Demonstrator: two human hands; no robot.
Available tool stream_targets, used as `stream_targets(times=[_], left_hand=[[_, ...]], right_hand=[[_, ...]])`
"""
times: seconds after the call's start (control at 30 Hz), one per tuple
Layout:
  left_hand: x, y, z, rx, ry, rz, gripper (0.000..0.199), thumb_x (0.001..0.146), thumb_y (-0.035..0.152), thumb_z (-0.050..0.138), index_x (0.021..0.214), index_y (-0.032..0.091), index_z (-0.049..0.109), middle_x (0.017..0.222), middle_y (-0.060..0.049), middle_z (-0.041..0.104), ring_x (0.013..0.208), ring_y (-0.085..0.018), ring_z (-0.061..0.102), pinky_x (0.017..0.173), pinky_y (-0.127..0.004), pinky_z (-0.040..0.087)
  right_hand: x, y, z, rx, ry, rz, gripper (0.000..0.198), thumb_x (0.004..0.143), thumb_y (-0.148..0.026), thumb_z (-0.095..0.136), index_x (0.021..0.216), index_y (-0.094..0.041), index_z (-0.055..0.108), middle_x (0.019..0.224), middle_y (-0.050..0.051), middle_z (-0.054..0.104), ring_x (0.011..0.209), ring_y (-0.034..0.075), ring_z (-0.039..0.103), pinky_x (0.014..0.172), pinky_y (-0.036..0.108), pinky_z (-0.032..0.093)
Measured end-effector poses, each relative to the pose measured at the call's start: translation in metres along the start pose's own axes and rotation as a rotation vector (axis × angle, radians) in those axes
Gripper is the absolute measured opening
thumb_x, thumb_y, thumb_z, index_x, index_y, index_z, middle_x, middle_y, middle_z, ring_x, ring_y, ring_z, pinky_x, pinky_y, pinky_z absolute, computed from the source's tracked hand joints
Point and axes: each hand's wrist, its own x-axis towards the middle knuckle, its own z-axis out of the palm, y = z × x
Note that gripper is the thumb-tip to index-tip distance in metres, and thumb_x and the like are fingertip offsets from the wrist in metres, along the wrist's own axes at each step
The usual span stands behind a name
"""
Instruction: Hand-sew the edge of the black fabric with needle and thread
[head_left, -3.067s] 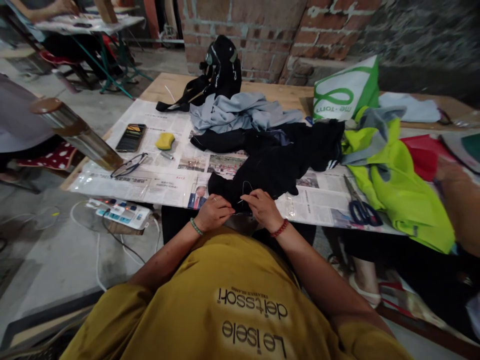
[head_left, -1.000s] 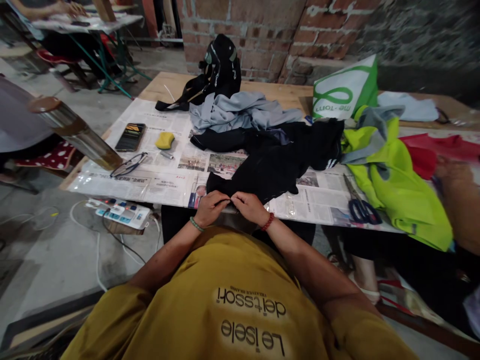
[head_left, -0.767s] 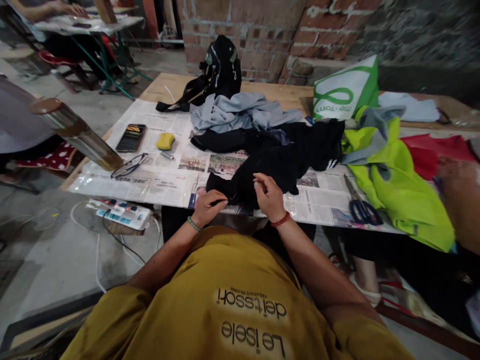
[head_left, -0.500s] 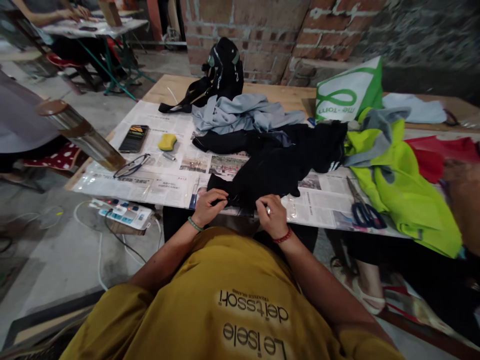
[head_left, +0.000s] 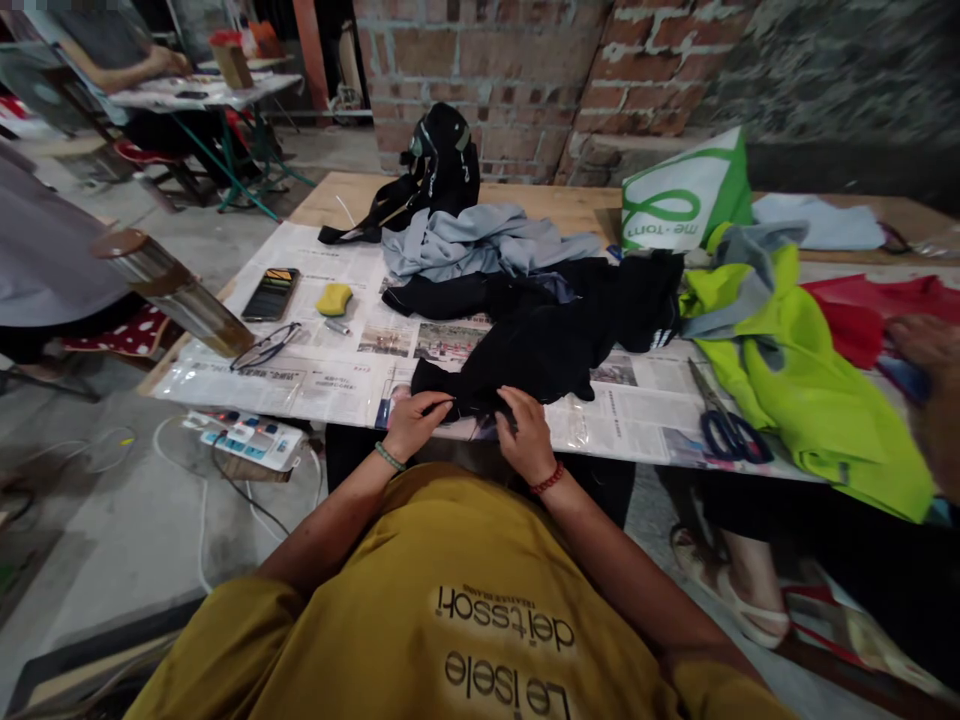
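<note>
A black garment [head_left: 540,345] lies bunched across the newspaper-covered table, its near end at the front edge. My left hand [head_left: 412,422], with a green bead bracelet, pinches the cloth at that end between thumb and fingers. Close by on the right, my right hand [head_left: 525,432], wearing a red bracelet, has its fingertips on the same garment, thumb and fingers bent toward each other. Whether a small thing sits in its fingertips cannot be made out. Behind the black garment lies a crumpled grey garment [head_left: 480,240].
On the left are a steel flask [head_left: 176,290], phone [head_left: 271,294], yellow sponge [head_left: 334,299] and glasses [head_left: 266,345]. Scissors [head_left: 727,425] and a neon-yellow garment [head_left: 795,370] lie right. Behind stand a black backpack [head_left: 450,160] and green-white bag [head_left: 686,200]. Another person's hand [head_left: 926,345] rests by red cloth.
My right hand has moved left along the garment, closer to my left hand, and its fingers have opened out from a tighter curl. Another person's hand now shows at the right edge.
</note>
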Motion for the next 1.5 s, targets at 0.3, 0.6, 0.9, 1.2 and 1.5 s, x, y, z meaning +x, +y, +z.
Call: stream_targets(times=[0.3, 0.6, 0.9, 1.2, 1.5], left_hand=[[0.001, 0.002, 0.0, 0.054, 0.026, 0.011, 0.013, 0.08, 0.027, 0.059, 0.082, 0.019, 0.069, 0.077, 0.0, 0.071, 0.07, -0.013, 0.064, 0.065, -0.025, 0.05], [-0.001, -0.001, 0.0, 0.022, -0.006, 0.013, 0.016, 0.081, 0.03, 0.057, 0.085, 0.018, 0.068, 0.078, -0.001, 0.071, 0.07, -0.013, 0.064, 0.066, -0.025, 0.051], [-0.004, -0.001, -0.003, -0.002, -0.06, 0.111, 0.012, 0.08, 0.024, 0.06, 0.083, 0.017, 0.068, 0.081, -0.003, 0.07, 0.074, -0.014, 0.065, 0.068, -0.025, 0.052], [-0.005, 0.0, -0.001, -0.006, -0.052, 0.071, 0.012, 0.081, 0.022, 0.057, 0.083, 0.016, 0.067, 0.08, -0.003, 0.069, 0.074, -0.013, 0.063, 0.068, -0.024, 0.051], [-0.005, 0.002, -0.004, -0.067, -0.113, 0.045, 0.013, 0.08, 0.022, 0.056, 0.082, 0.015, 0.067, 0.078, -0.003, 0.068, 0.072, -0.013, 0.061, 0.068, -0.023, 0.047]], right_hand=[[0.008, -0.047, 0.003, -0.074, -0.228, -0.023, 0.026, 0.085, -0.04, 0.051, 0.078, -0.019, 0.061, 0.072, 0.004, 0.063, 0.071, 0.016, 0.055, 0.072, 0.032, 0.033], [0.019, -0.046, 0.015, -0.107, -0.287, 0.011, 0.016, 0.089, -0.021, 0.045, 0.081, -0.019, 0.059, 0.079, 0.004, 0.067, 0.075, 0.016, 0.059, 0.07, 0.03, 0.029], [0.014, -0.053, 0.008, -0.206, -0.311, -0.019, 0.019, 0.087, -0.022, 0.044, 0.072, -0.018, 0.054, 0.069, 0.003, 0.063, 0.067, 0.015, 0.056, 0.067, 0.029, 0.027], [0.006, -0.055, 0.007, -0.126, -0.403, -0.02, 0.023, 0.084, -0.019, 0.042, 0.062, -0.018, 0.047, 0.06, 0.001, 0.057, 0.057, 0.012, 0.049, 0.061, 0.026, 0.028], [0.028, -0.053, -0.008, 0.095, -0.318, 0.211, 0.022, 0.082, -0.031, 0.043, 0.066, -0.019, 0.054, 0.059, 0.001, 0.059, 0.057, 0.013, 0.053, 0.056, 0.023, 0.034]])
